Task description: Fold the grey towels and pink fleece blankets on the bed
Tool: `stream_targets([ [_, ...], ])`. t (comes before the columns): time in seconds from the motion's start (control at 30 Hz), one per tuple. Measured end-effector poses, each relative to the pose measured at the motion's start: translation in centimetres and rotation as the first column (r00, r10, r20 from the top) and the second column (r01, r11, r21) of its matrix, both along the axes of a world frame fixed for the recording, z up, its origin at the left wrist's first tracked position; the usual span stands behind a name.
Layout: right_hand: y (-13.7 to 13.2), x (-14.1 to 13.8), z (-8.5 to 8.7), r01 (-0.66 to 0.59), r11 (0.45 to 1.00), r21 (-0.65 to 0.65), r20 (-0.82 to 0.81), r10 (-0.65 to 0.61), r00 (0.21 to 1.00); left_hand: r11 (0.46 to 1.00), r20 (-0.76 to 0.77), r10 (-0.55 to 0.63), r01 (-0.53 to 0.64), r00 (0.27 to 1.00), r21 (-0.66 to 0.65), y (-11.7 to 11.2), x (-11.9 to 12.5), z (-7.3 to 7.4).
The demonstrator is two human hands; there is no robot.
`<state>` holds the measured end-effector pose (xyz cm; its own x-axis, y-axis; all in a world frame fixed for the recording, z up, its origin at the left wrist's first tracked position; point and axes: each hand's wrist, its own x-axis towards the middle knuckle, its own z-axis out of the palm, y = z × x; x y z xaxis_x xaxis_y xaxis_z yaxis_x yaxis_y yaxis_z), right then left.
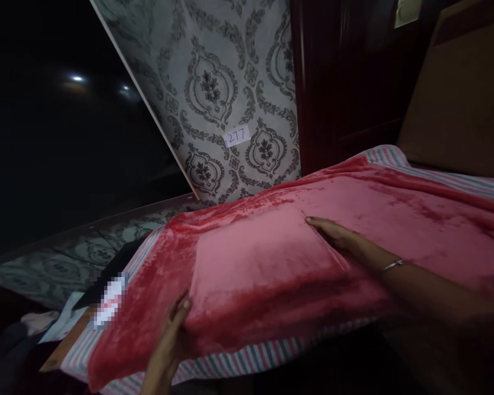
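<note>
Between our two hands lies a flat, four-cornered pink plush piece [251,241], roughly rectangular and slightly slanted. Its surface is soft and pale pink, smooth on top, darkening to streaky red towards us, where its near edge is hard to tell from the red blanket [135,312] beneath. Our left hand [168,329] is at its near left corner, fingers half curled, thumb apart; we cannot tell whether it pinches the cloth. Our right hand [331,231] lies along the opposite edge, fingers nearly straight; its grip is unclear too. Just right of the left hand, a striped sheet [247,359] shows under the blanket.
</note>
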<state>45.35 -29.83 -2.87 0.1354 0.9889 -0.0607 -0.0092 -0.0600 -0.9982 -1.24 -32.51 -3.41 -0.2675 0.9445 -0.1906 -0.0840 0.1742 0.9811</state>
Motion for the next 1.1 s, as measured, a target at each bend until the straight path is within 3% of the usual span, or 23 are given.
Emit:
stream_targets([
  [0.1,-0.4,0.2,0.1,0.015,1.000,-0.010,-0.028,-0.015,1.000,0.996,-0.045,-0.064,0.067,0.997,0.066,1.7,-0.4,1.5],
  [0.23,-0.9,0.6,-0.4,0.117,0.993,0.024,0.204,-0.120,0.972,0.985,-0.267,-0.112,0.142,0.957,0.095,4.6,1.2,3.8],
  [0.3,-1.3,0.9,-0.8,0.104,0.989,0.104,0.319,-0.133,0.938,0.973,-0.384,-0.122,0.187,0.915,0.135,5.9,2.2,4.6],
  [0.4,-2.8,1.1,-1.4,0.153,0.945,0.287,0.437,-0.272,0.857,0.963,-0.461,-0.150,0.234,0.875,0.132,6.9,2.9,5.0],
  [0.5,-5.6,1.0,-1.7,0.197,0.902,0.383,0.460,-0.371,0.807,0.984,-0.378,-0.124,0.162,0.917,0.069,6.1,2.4,4.4],
  [0.63,-9.8,0.2,-2.0,0.144,0.936,0.320,0.427,-0.278,0.860,0.994,-0.243,-0.108,0.096,0.964,-0.061,3.1,0.8,2.9],
  [0.73,-11.6,-0.4,-2.4,0.171,0.950,0.261,0.370,-0.262,0.891,0.993,-0.191,-0.079,0.061,0.978,-0.099,1.2,0.2,2.2],
  [0.9,-12.5,-0.7,-2.7,0.226,0.961,0.157,0.393,-0.271,0.879,0.988,0.073,-0.144,0.147,0.987,-0.040,-0.8,1.2,2.4],
  [1.1,-12.5,-0.4,-3.5,0.255,0.958,0.130,0.482,-0.286,0.828,0.961,0.037,-0.273,0.274,0.961,-0.045,-1.6,1.0,2.1],
])
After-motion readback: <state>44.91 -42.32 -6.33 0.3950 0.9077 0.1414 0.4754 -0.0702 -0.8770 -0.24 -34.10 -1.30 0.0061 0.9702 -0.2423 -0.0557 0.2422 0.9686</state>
